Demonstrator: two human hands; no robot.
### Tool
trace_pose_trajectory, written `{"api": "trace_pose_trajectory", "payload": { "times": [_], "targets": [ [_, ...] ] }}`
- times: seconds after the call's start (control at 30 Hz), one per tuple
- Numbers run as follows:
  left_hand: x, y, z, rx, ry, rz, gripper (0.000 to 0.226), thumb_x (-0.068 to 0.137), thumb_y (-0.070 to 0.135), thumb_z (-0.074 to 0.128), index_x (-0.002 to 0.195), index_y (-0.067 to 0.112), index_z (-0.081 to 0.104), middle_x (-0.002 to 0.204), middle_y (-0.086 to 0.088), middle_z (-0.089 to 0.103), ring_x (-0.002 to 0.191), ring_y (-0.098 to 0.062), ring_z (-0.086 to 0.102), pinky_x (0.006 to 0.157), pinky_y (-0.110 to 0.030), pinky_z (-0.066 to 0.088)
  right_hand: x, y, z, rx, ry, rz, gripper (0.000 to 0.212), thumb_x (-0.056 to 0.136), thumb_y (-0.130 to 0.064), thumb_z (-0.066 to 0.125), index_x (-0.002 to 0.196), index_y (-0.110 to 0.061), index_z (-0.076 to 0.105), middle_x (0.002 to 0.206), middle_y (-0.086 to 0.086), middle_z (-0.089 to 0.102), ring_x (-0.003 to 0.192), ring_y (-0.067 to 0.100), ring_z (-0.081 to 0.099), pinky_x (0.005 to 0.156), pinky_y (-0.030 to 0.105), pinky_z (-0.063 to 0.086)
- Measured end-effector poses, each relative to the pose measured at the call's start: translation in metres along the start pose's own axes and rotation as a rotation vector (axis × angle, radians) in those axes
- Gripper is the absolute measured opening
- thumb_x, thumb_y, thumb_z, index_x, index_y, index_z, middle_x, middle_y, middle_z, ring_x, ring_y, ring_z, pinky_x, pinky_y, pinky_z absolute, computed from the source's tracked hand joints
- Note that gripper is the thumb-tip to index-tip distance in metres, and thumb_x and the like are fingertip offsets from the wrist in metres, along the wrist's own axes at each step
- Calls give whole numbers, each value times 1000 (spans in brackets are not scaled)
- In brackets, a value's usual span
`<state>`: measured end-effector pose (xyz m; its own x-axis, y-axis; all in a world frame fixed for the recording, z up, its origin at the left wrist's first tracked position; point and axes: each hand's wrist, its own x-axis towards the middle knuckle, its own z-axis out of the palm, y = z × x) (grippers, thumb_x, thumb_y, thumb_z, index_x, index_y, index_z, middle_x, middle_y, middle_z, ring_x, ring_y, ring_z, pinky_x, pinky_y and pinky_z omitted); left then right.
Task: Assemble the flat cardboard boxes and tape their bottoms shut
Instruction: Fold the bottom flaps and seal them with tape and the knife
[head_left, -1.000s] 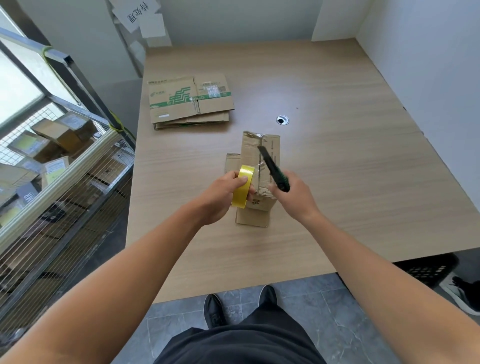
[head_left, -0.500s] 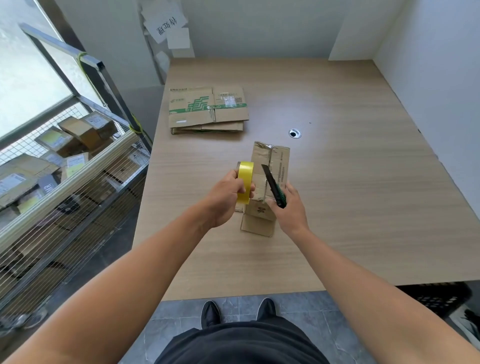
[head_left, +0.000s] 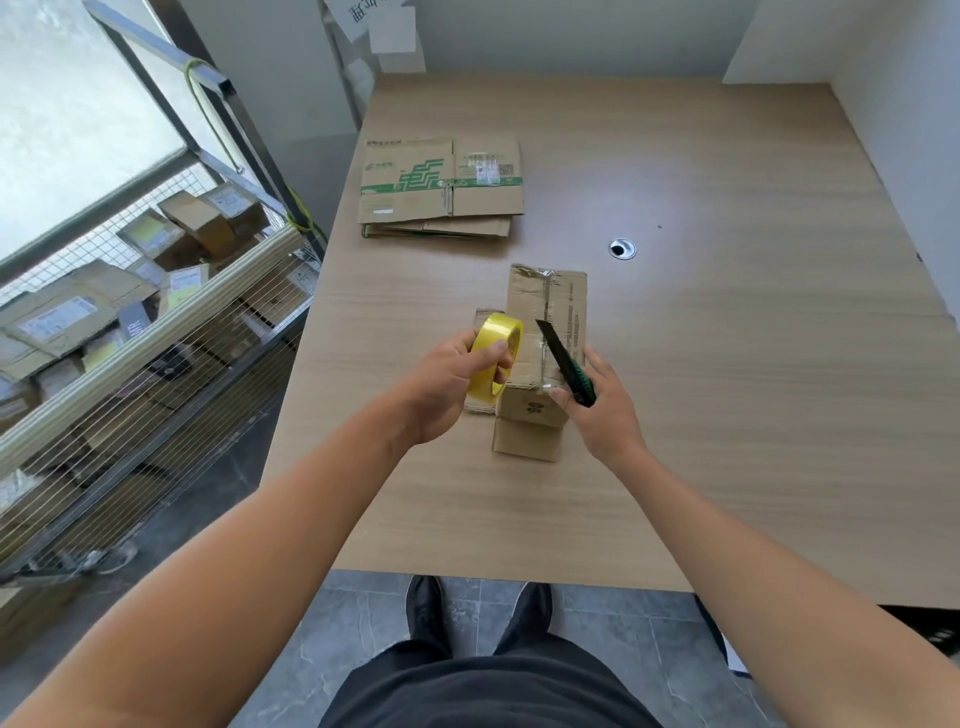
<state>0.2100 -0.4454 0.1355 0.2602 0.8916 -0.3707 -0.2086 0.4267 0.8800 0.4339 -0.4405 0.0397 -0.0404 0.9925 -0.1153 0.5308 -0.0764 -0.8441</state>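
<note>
Tilting off the box (head_left: 566, 306), the tape roll (head_left: 491, 338) gripped by the left hand (head_left: 447, 384) has swung aside, and the right hand (head_left: 602, 405) pinches a knife (head_left: 563, 361) lower over the seam (probably ready to cut). The box sits mid-desk (head_left: 727, 364), the flat boxes (head_left: 441, 187) lie toward the far left corner, and a wire cart (head_left: 156, 338) of parcels stands past the left edge.

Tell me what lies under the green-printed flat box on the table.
More flattened cardboard: its edges stick out along the near side of the green-printed flat box. That box covers the rest, so the count is unclear.
</note>
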Motion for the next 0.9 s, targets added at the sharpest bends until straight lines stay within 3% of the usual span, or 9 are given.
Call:
{"api": "trace_pose_trajectory", "payload": {
  "times": [0.23, 0.3, 0.37, 0.43, 0.57, 0.67, 0.77, 0.83, 0.9],
  "targets": [
    [-4, -2, 10, -65, -62, 37, 23, 88, 15, 61, 109, 7, 56, 88, -8, 58, 80, -16, 56, 76, -30, 43, -1, -5, -12, 129, -69, -2, 43, 93, -21, 73, 134, -25, 60, 155, -1, 46, 141, 8, 41, 116, 25, 31],
    [-4, -1, 15, -85, -72, 44, 28, 86, 11, 59, 113, 4, 54, 91, -8, 57, 80, -17, 55, 77, -32, 42, -3, -16, -18, 191, 5, -5, 36, 93, -22, 72, 128, -22, 62, 124, -1, 64, 116, 18, 60, 100, 31, 47],
    [-5, 1, 24, -117, -77, 46, 34, 83, 7, 57, 115, 1, 52, 90, -5, 57, 77, -17, 55, 75, -31, 44, -3, -35, -27, 274, 44, -30, 26, 93, -27, 72, 118, -26, 64, 88, -6, 59, 81, 16, 57, 75, 28, 46],
    [-6, 2, 34, -150, -106, 27, 39, 80, 4, 53, 119, 1, 52, 88, -4, 57, 75, -17, 54, 74, -30, 45, -1, -57, -36, 393, -33, -84, 30, 94, -30, 72, 123, -28, 65, 76, -11, 52, 71, 13, 51, 70, 25, 44],
    [-5, 9, 51, -229, -192, -7, 39, 78, 1, 47, 114, 5, 60, 87, -5, 57, 76, -20, 50, 74, -34, 45, 5, -87, -54, 662, -260, -195, 29, 99, -15, 64, 128, -12, 64, 82, -6, 70, 77, 10, 68, 73, 20, 54],
    [-3, 17, 59, -226, -230, -20, 59, 75, 0, 45, 133, 4, 56, 86, -5, 56, 74, -20, 50, 74, -36, 43, 6, -92, -66, 672, -284, -210, 26, 99, -10, 61, 124, -3, 62, 75, -3, 71, 65, 11, 68, 66, 19, 54],
    [0, 22, 62, -263, -270, -24, 63, 74, -2, 43, 134, 12, 58, 86, -5, 55, 73, -19, 51, 74, -34, 47, 6, -96, -74, 643, -236, -179, 28, 95, -18, 66, 120, -5, 66, 79, 4, 73, 71, 20, 70, 72, 33, 58],
    [1, 25, 62, -280, -303, -16, 55, 75, -3, 42, 123, 12, 64, 88, -7, 54, 74, -19, 51, 74, -34, 47, 8, -99, -78, 606, -191, -157, 30, 91, -23, 70, 117, -8, 69, 85, 6, 73, 80, 25, 69, 80, 49, 58],
    [3, 27, 61, -279, -336, -9, 46, 75, -4, 43, 107, 13, 72, 89, -7, 55, 75, -19, 52, 74, -33, 48, 9, -100, -81, 609, -171, -135, 30, 88, -26, 72, 114, -11, 71, 85, 7, 72, 82, 27, 67, 80, 53, 55]
  ]
}}
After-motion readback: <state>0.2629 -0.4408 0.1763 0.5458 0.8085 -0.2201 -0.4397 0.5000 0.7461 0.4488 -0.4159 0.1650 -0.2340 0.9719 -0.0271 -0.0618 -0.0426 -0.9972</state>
